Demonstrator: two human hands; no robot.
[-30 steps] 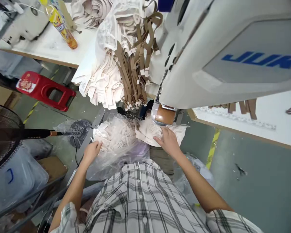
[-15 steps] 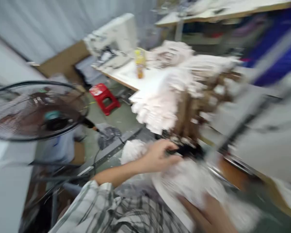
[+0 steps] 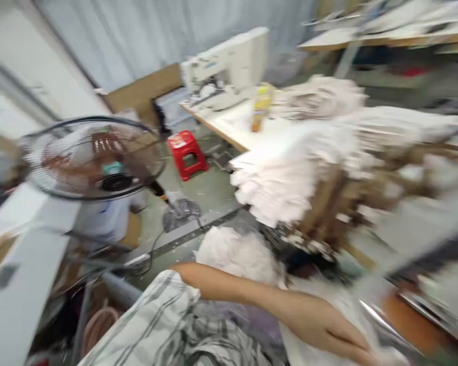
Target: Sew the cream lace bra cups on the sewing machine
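Note:
The picture is smeared by motion. My left arm reaches from my plaid sleeve (image 3: 168, 325) across to the lower right. My left hand (image 3: 324, 330) lies on pale lace fabric (image 3: 313, 356) at the bottom edge, its fingers stretched to the right but blurred and partly cut off. More pale lace in a plastic bag (image 3: 236, 254) sits just behind my forearm. A stack of pale garment pieces with brown straps (image 3: 290, 188) hangs off the table edge above. My right hand is out of view.
A standing fan (image 3: 95, 160) is at the left. A red stool (image 3: 187, 152) stands on the floor beyond it. A white sewing machine (image 3: 229, 68) and a yellow bottle (image 3: 261, 107) are on the far table (image 3: 229, 127).
The camera has swung up and left, away from the sewing machine head. My left hand has moved from the bag of lace across to the lower right. My right hand has left the view.

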